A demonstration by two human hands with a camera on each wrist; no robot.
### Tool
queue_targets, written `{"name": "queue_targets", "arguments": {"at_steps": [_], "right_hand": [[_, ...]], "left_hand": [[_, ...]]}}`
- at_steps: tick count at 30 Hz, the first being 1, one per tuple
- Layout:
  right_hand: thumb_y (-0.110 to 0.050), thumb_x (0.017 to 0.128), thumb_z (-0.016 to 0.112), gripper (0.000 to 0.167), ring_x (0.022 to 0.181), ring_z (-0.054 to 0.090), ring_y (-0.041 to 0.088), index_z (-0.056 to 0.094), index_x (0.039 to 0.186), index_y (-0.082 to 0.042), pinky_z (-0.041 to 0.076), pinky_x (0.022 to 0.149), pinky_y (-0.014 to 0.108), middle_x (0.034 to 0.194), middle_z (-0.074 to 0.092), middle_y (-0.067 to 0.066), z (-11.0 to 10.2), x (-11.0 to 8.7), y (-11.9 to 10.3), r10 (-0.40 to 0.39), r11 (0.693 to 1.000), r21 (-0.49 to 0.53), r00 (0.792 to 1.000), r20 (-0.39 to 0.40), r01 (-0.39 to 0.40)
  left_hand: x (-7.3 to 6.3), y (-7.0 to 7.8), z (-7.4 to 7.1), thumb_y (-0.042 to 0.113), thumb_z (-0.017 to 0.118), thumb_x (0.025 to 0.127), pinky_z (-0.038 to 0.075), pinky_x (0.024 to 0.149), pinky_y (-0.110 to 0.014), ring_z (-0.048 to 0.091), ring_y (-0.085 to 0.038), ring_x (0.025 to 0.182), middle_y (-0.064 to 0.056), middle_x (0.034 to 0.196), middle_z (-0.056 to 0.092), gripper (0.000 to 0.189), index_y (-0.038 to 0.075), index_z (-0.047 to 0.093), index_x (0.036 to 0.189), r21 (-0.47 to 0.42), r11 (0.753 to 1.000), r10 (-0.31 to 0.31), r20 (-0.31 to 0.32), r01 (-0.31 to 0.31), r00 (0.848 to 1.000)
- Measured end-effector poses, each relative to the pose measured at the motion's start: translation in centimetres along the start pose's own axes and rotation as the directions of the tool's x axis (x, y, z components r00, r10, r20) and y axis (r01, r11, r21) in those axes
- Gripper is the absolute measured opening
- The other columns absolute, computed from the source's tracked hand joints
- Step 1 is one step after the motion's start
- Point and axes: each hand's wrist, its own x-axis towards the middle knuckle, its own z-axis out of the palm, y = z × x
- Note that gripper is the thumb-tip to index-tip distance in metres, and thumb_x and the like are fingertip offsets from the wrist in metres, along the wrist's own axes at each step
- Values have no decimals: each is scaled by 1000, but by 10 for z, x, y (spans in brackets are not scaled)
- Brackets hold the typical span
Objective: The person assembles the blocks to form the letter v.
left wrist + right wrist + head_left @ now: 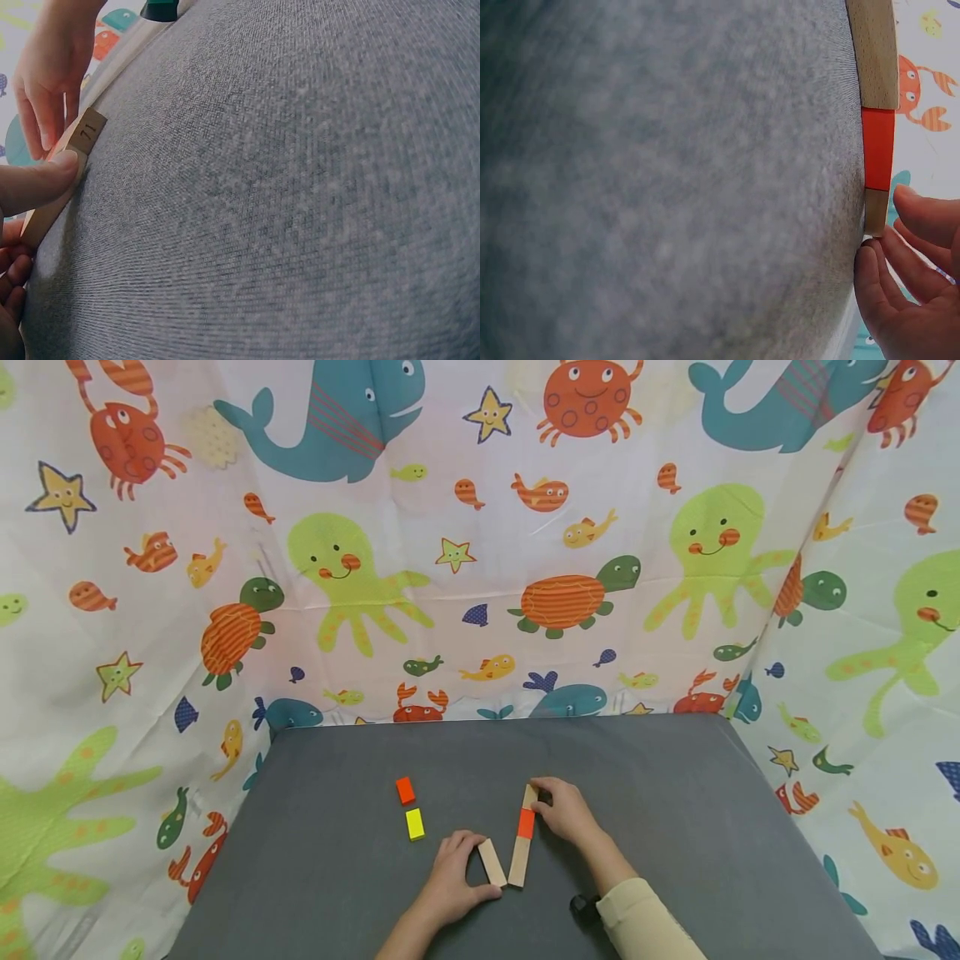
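On the grey table (675, 827) three blocks lie end to end in a line: a small wooden block (530, 796), an orange block (527, 822) and a long wooden block (519, 861). My right hand (538, 795) pinches the small wooden block (876, 212) at the line's far end, its fingertips (919, 217) beside the block. My left hand (480, 870) grips a short wooden block (492, 862) that leans against the long block's near end. In the left wrist view the thumb (41, 184) presses this block (79, 139), marked 71.
A loose orange block (405, 790) and a yellow block (415, 824) lie to the left of the hands. A sea-animal curtain (480, 543) walls the table at the back and on both sides. A dark wrist-worn device (583, 906) sits at the right sleeve.
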Motion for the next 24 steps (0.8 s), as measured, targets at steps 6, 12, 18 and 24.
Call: {"name": "queue_targets", "arguments": {"at_steps": [6,12,18,24], "right_hand": [[-6,89,75,41,103,64,25,68,129,-6,52,95,48,124,66,13,0,0,-1,0,1000,14,1000,3,0],[-11,88,78,39,101,66,24,69,126,-6,54,92,47,124,66,14,-1,-2,1,-40,999,22,999,-30,40],[-20,87,80,46,113,64,32,67,128,-6,52,96,51,134,60,16,-4,-9,-1,-46,998,37,998,-42,48],[-26,86,82,58,118,62,34,61,136,-6,50,97,54,139,57,17,-4,-15,-1,-28,999,31,1000,-12,28]], "left_hand": [[2,-2,1,46,91,70,42,104,-56,43,-28,125,-3,135,50,80,17,57,136,-3,1000,-1,1,1,1000],[2,-4,1,47,91,70,42,103,-56,43,-27,124,-3,135,50,81,16,57,137,-14,1000,0,1,0,1000],[3,-3,2,47,91,70,43,102,-56,43,-28,124,-5,135,50,83,15,56,137,-1,1000,5,0,-5,1000],[2,-4,3,49,89,71,43,102,-56,43,-28,124,-5,136,50,84,15,55,139,16,1000,12,3,-12,1000]]}}
